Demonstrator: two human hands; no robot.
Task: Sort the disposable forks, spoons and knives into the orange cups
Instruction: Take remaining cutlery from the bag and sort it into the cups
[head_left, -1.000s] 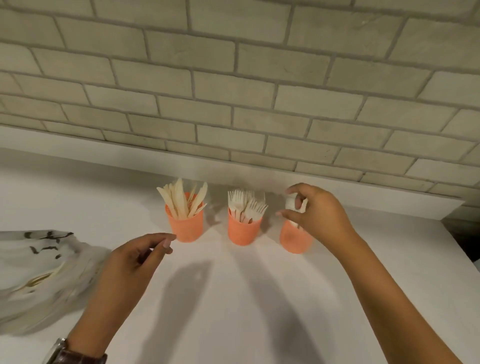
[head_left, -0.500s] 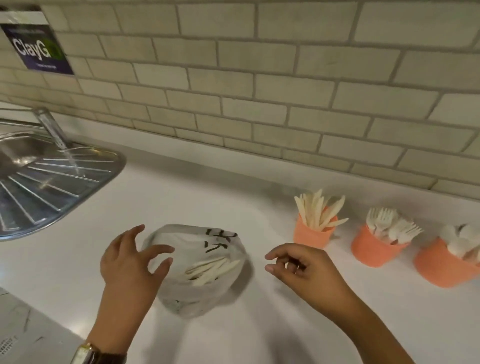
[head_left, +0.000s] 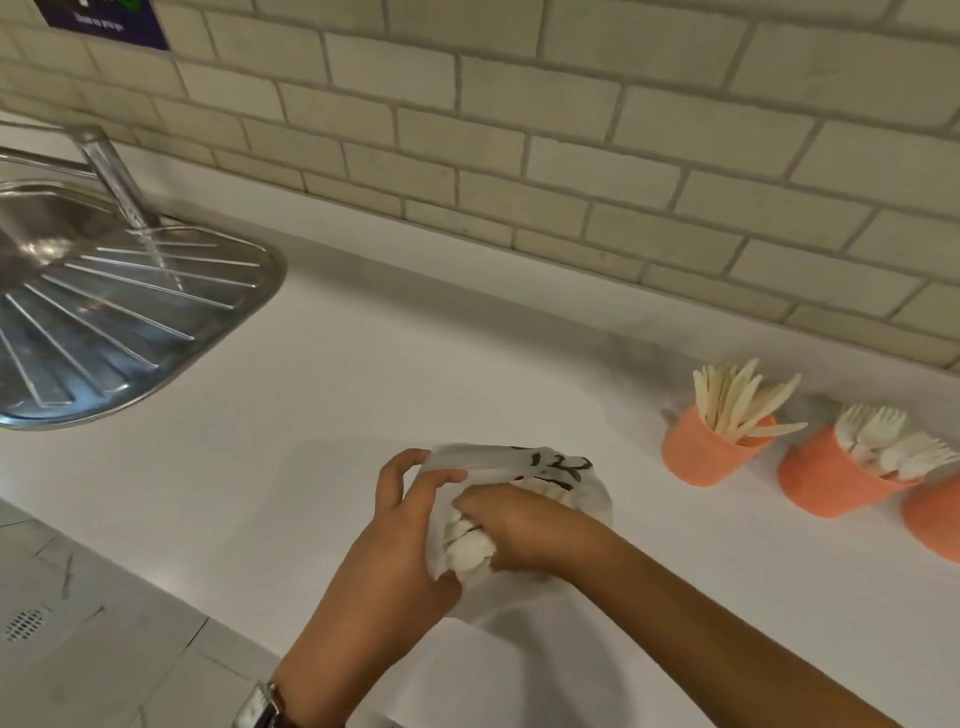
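A: Surroundings?
B: White counter (head_left: 363, 389), steel sink (head_left: 130, 332) at left, tiled wall (head_left: 519, 130) behind — orange cups (head_left: 701, 460) standing at right, knives (head_left: 743, 400) and forks (head_left: 883, 441) inside
A: Hands?
B: Left hand (head_left: 400, 540) pinching bag (head_left: 576, 475) rim, right hand (head_left: 524, 530) inside — clutching cutlery (head_left: 467, 548)

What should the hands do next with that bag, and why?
Probably the right hand should pull the white cutlery it grips up out of the plastic bag. The left hand holds the bag's rim, and the orange cups stand to the right.
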